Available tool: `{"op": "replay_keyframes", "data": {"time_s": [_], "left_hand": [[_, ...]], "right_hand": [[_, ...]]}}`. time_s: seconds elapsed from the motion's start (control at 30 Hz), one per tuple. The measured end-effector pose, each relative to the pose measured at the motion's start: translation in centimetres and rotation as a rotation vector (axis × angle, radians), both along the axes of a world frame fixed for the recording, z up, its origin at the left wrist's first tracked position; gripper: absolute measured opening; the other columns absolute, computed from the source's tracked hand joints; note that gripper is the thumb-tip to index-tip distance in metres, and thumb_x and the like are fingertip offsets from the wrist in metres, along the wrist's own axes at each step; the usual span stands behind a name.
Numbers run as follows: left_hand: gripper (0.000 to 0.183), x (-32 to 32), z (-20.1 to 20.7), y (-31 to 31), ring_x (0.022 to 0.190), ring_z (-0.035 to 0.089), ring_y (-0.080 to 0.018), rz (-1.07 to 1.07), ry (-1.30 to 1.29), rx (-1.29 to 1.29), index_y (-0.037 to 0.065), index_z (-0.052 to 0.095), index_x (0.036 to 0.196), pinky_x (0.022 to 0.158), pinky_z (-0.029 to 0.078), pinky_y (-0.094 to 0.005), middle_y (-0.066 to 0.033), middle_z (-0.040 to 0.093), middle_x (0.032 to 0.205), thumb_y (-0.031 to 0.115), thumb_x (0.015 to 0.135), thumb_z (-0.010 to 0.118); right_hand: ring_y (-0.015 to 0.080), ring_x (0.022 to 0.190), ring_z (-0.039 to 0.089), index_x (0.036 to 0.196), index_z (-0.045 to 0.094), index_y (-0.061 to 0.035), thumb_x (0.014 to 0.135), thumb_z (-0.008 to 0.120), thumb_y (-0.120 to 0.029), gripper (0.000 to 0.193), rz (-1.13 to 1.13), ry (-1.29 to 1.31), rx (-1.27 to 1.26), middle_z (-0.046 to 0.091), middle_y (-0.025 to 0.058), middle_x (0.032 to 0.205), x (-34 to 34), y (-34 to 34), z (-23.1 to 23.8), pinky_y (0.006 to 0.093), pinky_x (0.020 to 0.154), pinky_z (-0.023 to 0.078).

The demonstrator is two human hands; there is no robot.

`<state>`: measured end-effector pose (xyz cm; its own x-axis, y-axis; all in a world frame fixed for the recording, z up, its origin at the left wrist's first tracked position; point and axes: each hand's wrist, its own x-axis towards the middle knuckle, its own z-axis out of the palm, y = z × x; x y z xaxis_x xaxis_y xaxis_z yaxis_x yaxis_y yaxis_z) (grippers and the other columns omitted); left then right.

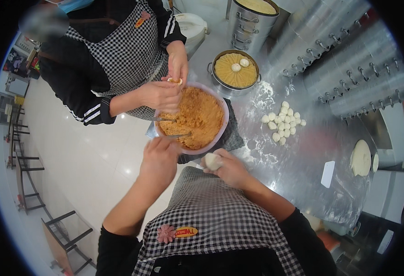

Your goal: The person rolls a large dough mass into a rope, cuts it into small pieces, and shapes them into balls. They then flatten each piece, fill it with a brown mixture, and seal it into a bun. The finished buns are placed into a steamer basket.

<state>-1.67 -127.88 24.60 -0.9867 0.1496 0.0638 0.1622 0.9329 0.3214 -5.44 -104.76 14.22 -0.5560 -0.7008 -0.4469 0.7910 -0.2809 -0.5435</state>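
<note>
My left hand [159,158] is closed around the end of a thin metal spatula [181,135], whose tip rests in the orange-brown filling [199,110]. The filling heaps up in a pale pink bowl [226,120]. Just right of the bowl's near side, my right hand [229,169] cups a pale dough wrapper [213,161], slightly blurred. A second thin metal spatula [165,119] lies in the filling at the bowl's left. Across the bowl, a co-worker's hands [158,96] pinch a small filled piece of dough [176,81].
Small dough balls [284,122] cluster on the floured steel table [294,175]. Two finished buns [236,67] sit in a round steamer [256,78]. Tall stacks of steamers [335,43] line the far right. A white scraper [328,174] and a dough slab [361,158] lie right.
</note>
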Motion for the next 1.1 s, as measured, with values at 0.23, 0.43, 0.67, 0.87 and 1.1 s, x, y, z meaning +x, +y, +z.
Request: {"op": "replay_keyframes", "data": {"time_s": [0.23, 0.43, 0.67, 0.87, 1.1], "left_hand": [[0.017, -4.1, -6.7, -0.7, 0.092, 0.064, -0.0295, -0.232, -0.114, -0.468, 0.005, 0.06, 0.095, 0.076, 0.053, -0.0426, -0.0127, 0.063, 0.095, 0.012, 0.081, 0.064], [0.017, -3.1, -4.9, -0.4, 0.082, 0.066, -0.0295, -0.143, -0.242, -0.459, 0.006, 0.057, 0.097, 0.069, 0.055, -0.0418, -0.012, 0.063, 0.092, 0.011, 0.081, 0.062], [0.026, -1.4, -6.3, 0.2, 0.085, 0.066, -0.0378, 0.035, -0.212, 0.052, 0.003, 0.054, 0.106, 0.073, 0.056, -0.0469, -0.0157, 0.062, 0.097, 0.0, 0.08, 0.054], [0.036, 1.5, -9.5, 1.3, 0.081, 0.067, -0.0404, 0.158, -0.313, 0.149, 0.004, 0.056, 0.119, 0.072, 0.056, -0.0479, -0.0173, 0.065, 0.097, -0.001, 0.083, 0.051], [0.017, 0.6, -7.1, -0.2, 0.066, 0.066, -0.0228, 0.458, -0.579, 0.517, -0.001, 0.07, 0.096, 0.062, 0.051, -0.0358, -0.011, 0.069, 0.073, 0.01, 0.095, 0.057]], "right_hand": [[0.029, 0.11, 0.065, 0.137, 0.04, 0.0058, 0.103, 0.043, -0.009, 0.038, -0.109, 0.047, 0.258, 0.059, 0.0212, 0.123, -1.9, 0.3, 0.4, 0.0367, 0.097, 0.054], [0.0296, 0.121, 0.059, 0.139, 0.042, 0.0072, 0.103, 0.041, -0.005, 0.038, -0.098, 0.063, 0.415, 0.057, 0.0227, 0.13, -5.2, 2.4, 0.2, 0.0377, 0.103, 0.052], [0.027, 0.121, 0.058, 0.139, 0.043, 0.0075, 0.099, 0.045, -0.003, 0.042, -0.094, -0.027, 0.244, 0.057, 0.0193, 0.132, -3.8, 2.3, -2.9, 0.0374, 0.105, 0.048], [0.0237, 0.116, 0.058, 0.137, 0.048, 0.0049, 0.095, 0.047, -0.003, 0.043, -0.061, -0.043, 0.212, 0.059, 0.0151, 0.129, -3.2, 1.7, -4.5, 0.036, 0.101, 0.047], [0.0206, 0.112, 0.058, 0.14, 0.048, 0.0039, 0.093, 0.05, 0.0, 0.047, -0.206, -0.069, 0.173, 0.06, 0.0123, 0.125, -4.0, 1.0, -3.7, 0.0322, 0.099, 0.047]]}}
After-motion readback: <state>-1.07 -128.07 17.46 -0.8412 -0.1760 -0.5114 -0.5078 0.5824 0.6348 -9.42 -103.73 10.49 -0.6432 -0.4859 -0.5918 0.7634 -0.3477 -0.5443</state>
